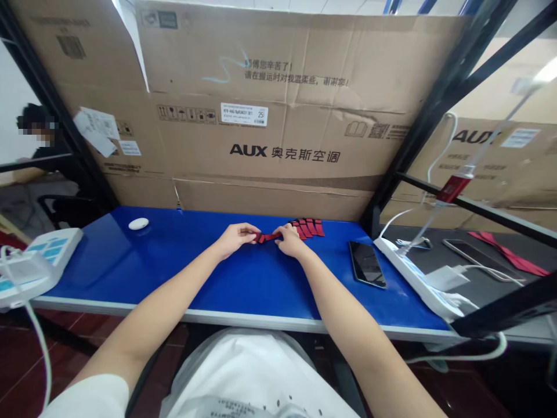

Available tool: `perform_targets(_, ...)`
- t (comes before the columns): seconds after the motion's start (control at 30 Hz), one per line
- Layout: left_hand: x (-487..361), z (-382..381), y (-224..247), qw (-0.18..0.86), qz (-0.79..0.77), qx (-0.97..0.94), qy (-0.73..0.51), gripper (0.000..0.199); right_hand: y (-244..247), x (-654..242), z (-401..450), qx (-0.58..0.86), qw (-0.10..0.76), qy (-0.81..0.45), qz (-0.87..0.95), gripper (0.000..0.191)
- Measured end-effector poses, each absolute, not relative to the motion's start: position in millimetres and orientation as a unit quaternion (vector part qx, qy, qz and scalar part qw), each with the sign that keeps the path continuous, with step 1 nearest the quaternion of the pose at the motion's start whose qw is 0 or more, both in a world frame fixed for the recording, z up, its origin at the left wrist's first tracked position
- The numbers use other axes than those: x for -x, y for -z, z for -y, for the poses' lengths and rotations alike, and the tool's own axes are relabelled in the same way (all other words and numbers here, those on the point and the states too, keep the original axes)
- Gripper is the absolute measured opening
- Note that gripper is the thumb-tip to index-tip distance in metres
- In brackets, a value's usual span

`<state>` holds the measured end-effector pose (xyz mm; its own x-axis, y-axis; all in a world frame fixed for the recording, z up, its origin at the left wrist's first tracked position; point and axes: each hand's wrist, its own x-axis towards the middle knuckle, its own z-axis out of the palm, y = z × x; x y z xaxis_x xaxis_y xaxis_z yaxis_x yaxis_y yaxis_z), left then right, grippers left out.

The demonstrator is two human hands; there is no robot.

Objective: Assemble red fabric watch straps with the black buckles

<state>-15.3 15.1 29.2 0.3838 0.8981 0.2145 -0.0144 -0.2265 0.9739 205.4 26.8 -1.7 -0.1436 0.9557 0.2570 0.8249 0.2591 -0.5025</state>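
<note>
Over the blue tabletop [256,284], my left hand [237,239] pinches one end of a small red strip with a black band [266,237]. The fingers of my right hand [290,241] close on the strip's other end, so it stretches between both hands. Several similar red pieces with black bands [311,227] lie in an overlapping row just behind and to the right of my right hand. My fingertips partly cover the held strip, and its exact kind is hard to make out.
A dark phone [366,264] lies to the right, beside a white power strip [418,278] with cables. Another power strip [47,255] sits at the left edge. A white oval object [138,224] rests far left. Cardboard [278,191] walls the back; a person [61,145] sits beyond the frame.
</note>
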Motion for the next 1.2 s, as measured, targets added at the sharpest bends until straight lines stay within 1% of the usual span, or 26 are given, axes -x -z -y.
perform_targets(0.1, 17.9, -15.5, -32.7, 0.512, -0.345, -0.643, -0.452, 0.033, 3.2, -206.9, -30.0, 0.585, 0.291, -0.124, 0.747, 0.021)
perform_targets(0.2, 21.1, -17.6, -34.2, 0.504, -0.349, -0.638, -0.466, 0.033, 4.7, -208.3, -33.1, 0.577, 0.312, -0.14, 0.741, 0.022)
perform_targets(0.4, 28.4, -25.5, -30.0, 0.5, -0.356, -0.629, -0.477, 0.033, 4.6, -210.6, -36.4, 0.596, 0.309, -0.165, 0.722, 0.009)
perform_targets(0.6, 28.8, -26.3, -28.7, 0.496, -0.356, -0.631, -0.478, 0.032, 0.3, -211.8, -34.8, 0.602, 0.309, -0.176, 0.715, 0.017)
perform_targets(0.77, 28.9, -26.5, -28.5, 0.494, -0.358, -0.628, -0.483, 0.034, -1.2, -207.6, -30.4, 0.59, 0.314, -0.203, 0.716, 0.019)
perform_targets(1.0, 33.6, -30.1, -27.5, 0.5, -0.358, -0.613, -0.496, 0.036, -4.0, -203.2, -28.5, 0.588, 0.32, -0.229, 0.706, 0.015)
perform_targets(1.2, 34.7, -31.4, -25.4, 0.504, -0.357, -0.605, -0.501, 0.035, -4.4, -203.2, -28.0, 0.599, 0.309, -0.228, 0.703, 0.012)
